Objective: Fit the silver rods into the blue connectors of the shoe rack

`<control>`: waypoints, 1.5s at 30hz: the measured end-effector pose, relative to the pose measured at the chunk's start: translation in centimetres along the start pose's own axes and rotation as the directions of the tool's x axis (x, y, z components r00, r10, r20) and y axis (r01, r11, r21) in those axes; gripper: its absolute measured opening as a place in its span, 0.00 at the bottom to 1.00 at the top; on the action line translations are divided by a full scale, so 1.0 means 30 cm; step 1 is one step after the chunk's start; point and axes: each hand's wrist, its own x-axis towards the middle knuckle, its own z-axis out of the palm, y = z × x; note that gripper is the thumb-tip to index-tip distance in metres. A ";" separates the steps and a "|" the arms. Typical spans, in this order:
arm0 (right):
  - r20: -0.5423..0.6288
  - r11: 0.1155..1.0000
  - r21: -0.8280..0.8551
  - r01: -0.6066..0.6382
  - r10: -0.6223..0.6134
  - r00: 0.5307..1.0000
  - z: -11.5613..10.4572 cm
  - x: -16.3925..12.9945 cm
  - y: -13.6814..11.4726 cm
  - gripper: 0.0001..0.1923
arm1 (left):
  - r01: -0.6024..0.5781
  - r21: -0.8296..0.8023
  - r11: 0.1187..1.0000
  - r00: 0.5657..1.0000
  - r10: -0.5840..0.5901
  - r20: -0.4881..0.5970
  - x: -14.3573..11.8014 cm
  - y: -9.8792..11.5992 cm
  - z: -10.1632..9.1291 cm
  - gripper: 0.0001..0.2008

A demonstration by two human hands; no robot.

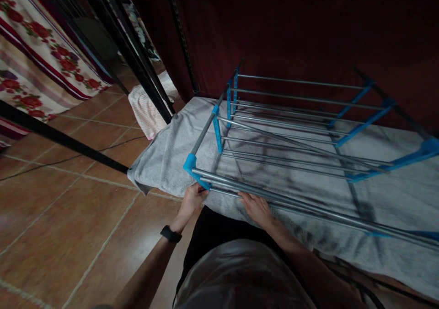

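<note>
A rack of grey metal tubes joined by blue plastic brackets (217, 128) lies on a grey towel-like cloth (164, 149). My left hand (194, 197), with a dark band on its wrist, is closed at the lower end of the near left blue bracket (190, 163). Its fingertips are partly hidden behind that bracket. A little to the right, my right hand (255, 207) has its fingers curled over the lowest near metal tube (224, 192). Several longer tubes (274, 193) run just above it toward the right. One thinner tube (302, 145) slants across the rack's middle.
Black metal posts (137, 66) and a slanting black bar (61, 135) stand on the left. Behind the rack hangs a dark red cloth (291, 29). A floral curtain (41, 57), a pinkish cloth (147, 110) and a dark cable (72, 157) are over the tiled floor (61, 208).
</note>
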 end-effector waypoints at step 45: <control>-0.292 0.982 -0.161 0.095 -0.139 0.946 -0.092 -0.016 -0.139 0.24 | -0.143 -0.097 0.985 0.965 0.117 -0.236 0.021 0.086 0.063 0.11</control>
